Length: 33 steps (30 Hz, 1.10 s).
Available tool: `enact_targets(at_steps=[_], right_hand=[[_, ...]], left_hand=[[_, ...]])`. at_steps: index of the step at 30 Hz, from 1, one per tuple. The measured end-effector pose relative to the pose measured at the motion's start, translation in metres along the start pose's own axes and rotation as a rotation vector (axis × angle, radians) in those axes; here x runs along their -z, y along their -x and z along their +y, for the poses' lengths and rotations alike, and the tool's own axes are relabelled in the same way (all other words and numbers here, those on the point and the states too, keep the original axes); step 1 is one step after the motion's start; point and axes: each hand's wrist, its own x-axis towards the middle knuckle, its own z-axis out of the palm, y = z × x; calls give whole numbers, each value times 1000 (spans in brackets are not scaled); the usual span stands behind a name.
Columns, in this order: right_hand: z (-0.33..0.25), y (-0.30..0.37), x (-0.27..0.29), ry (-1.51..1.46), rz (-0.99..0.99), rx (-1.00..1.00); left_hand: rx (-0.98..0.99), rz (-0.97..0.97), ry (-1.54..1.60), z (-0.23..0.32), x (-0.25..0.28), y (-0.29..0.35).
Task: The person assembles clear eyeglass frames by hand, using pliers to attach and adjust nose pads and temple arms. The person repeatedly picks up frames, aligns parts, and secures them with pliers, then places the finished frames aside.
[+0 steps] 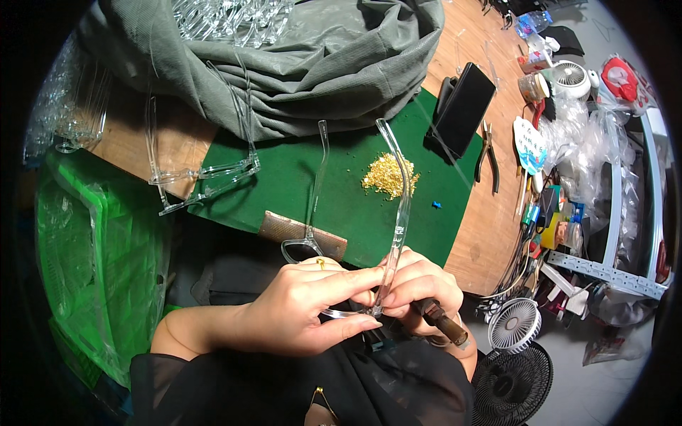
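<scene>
A pair of clear plastic eyeglass frames (pixel 401 213) is held in front of my chest, its two temples pointing away from me. My left hand (pixel 302 302) is closed on the frame near the right temple's hinge, thumb and forefinger pressed close to it. Beside the same hinge, my right hand (pixel 419 287) is wrapped round a tool with a dark brown handle (pixel 449 328). The tool's working end is hidden by the fingers. Past the hands, a pile of small gold-coloured screws or similar parts (pixel 389 176) lies on the green mat (pixel 284 170).
More clear frames (pixel 206 174) lie left, and others fill a grey cloth (pixel 341 71) at the back. A black phone (pixel 465 110) and pliers (pixel 487 157) lie to the right. A textured block (pixel 302 236) sits at the mat's near edge. Small fans (pixel 514 325) stand lower right.
</scene>
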Motion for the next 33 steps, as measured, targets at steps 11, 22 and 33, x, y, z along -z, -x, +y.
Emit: enact_targets(at_steps=[11,22,33], right_hand=[[-28,24,19,-220,-346,-953],[-36,2,21,4,-544,-860],[-34,5,30,41,-470,-846]], left_hand=[[132,-112,74,11,11,-5],[186,-109,-5,11,10,-9],[215,-107,-26,12,7,-15]])
